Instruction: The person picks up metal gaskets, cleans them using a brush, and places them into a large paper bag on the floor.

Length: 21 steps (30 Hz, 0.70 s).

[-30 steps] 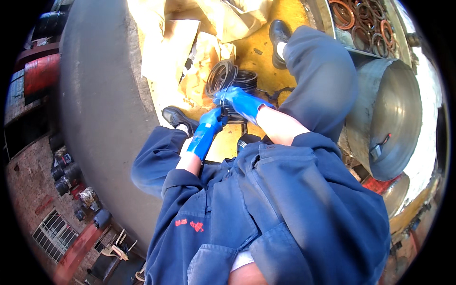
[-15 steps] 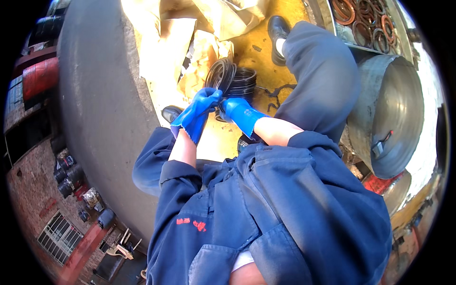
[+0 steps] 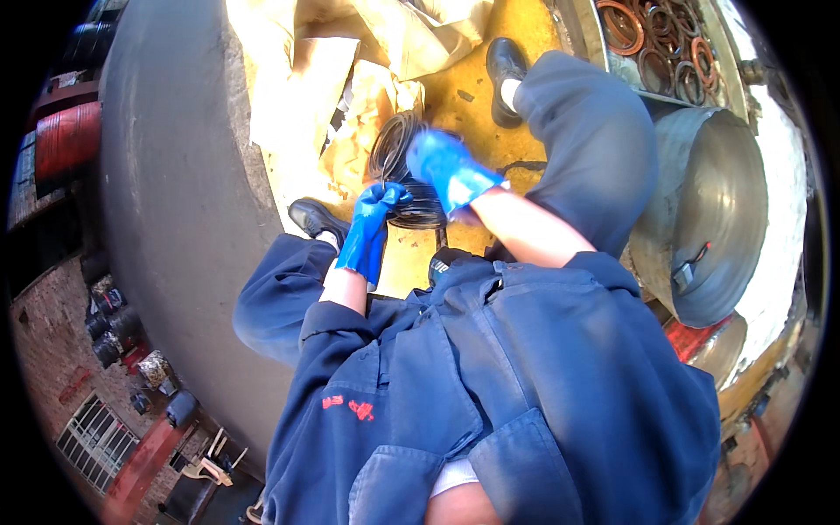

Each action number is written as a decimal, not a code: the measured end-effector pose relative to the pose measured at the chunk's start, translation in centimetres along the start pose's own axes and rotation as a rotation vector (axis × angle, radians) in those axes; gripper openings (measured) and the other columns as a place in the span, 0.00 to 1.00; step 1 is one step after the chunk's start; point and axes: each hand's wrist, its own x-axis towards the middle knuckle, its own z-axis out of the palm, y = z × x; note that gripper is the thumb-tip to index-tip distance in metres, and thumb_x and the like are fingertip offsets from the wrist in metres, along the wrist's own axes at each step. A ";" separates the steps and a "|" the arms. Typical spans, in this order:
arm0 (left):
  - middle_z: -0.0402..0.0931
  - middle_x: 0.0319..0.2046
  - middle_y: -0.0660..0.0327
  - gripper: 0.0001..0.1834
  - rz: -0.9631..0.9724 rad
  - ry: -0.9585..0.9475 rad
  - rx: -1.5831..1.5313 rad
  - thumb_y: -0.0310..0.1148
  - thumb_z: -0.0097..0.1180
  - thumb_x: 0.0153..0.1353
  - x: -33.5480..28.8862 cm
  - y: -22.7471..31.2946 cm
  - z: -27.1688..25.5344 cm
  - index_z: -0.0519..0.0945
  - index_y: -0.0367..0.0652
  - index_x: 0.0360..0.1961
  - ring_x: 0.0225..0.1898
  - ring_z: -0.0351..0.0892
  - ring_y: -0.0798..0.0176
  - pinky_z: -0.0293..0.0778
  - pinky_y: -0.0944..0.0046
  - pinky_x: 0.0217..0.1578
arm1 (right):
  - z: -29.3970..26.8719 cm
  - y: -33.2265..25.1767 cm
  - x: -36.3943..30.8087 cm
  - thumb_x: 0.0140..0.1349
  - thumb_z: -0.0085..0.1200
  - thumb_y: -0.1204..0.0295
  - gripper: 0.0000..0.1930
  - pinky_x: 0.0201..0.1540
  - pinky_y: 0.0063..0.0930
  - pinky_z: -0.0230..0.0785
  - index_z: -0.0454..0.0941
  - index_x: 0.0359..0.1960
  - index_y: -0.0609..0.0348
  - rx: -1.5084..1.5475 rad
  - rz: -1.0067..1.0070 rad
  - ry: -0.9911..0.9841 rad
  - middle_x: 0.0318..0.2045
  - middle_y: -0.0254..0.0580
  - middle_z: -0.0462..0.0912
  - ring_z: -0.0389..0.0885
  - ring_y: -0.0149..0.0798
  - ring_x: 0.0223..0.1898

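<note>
downward fisheye view from head-height

Hard light pours over the tan wrapping sheets [image 3: 420, 39], bleaching parts of them nearly white, and sets the yellow floor [image 3: 464, 92] glowing. Beside that, the grey slab [image 3: 179, 192] looks flat and dim. Glare burns out the white strip [image 3: 787, 175] past the metal drum [image 3: 724, 223]. The blue right glove [image 3: 444, 166] is smeared; the left glove [image 3: 369, 219] and black rings [image 3: 394, 144] read crisper. Near the black, rounded rim, the brick wall [image 3: 57, 350] softens and leans.
</note>
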 end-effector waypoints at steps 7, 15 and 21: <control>0.77 0.25 0.63 0.11 -0.151 0.024 -0.107 0.39 0.64 0.68 -1.5 3.5 5.0 0.80 0.44 0.35 0.23 0.75 0.64 0.72 0.63 0.26 | -16.2 -3.8 -9.9 0.65 0.52 0.62 0.15 0.45 0.39 0.78 0.87 0.41 0.58 0.475 -0.565 0.580 0.37 0.53 0.87 0.87 0.47 0.39; 0.67 0.16 0.69 0.14 -0.280 0.110 0.140 0.45 0.66 0.64 -3.8 10.1 4.3 0.80 0.50 0.28 0.16 0.60 0.69 0.56 0.65 0.18 | -17.6 -1.8 -9.4 0.68 0.56 0.60 0.18 0.54 0.36 0.77 0.85 0.52 0.58 0.683 -0.476 0.606 0.46 0.50 0.88 0.87 0.44 0.48; 0.63 0.16 0.68 0.17 -0.457 0.223 0.421 0.49 0.66 0.65 -4.9 20.3 0.5 0.80 0.49 0.30 0.17 0.59 0.67 0.61 0.62 0.24 | -17.5 -2.8 -4.2 0.64 0.55 0.63 0.14 0.48 0.44 0.78 0.87 0.43 0.57 0.670 -0.491 0.762 0.39 0.54 0.88 0.87 0.56 0.42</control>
